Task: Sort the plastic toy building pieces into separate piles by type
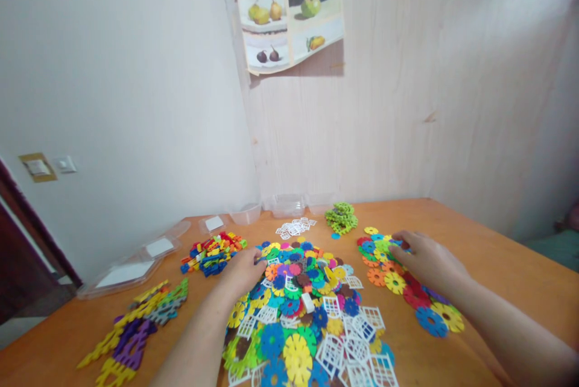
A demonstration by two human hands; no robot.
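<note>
My left hand (244, 271) rests at the left edge of a large mixed pile of plastic pieces (296, 281). Its thumb and forefinger come close together there, and whatever they pinch is hidden. The pile holds flower-shaped discs in many colours and white lattice window pieces (332, 353). Over the far end of a separate group of flower discs (395, 283) on the right hovers my right hand (425, 258). Thumb and fingers are apart, beside a yellow-green disc (382, 245), with nothing visibly gripped. Larger blue (431, 321) and yellow discs lie nearer to me.
Small coloured blocks (215, 252) are heaped left of the pile. Interlocking yellow, purple and green strips (136, 339) lie nearer left. White pieces (295, 228), green pieces (342, 218) and clear containers (288, 205) stand at the back. Clear lids (120, 278) line the left edge.
</note>
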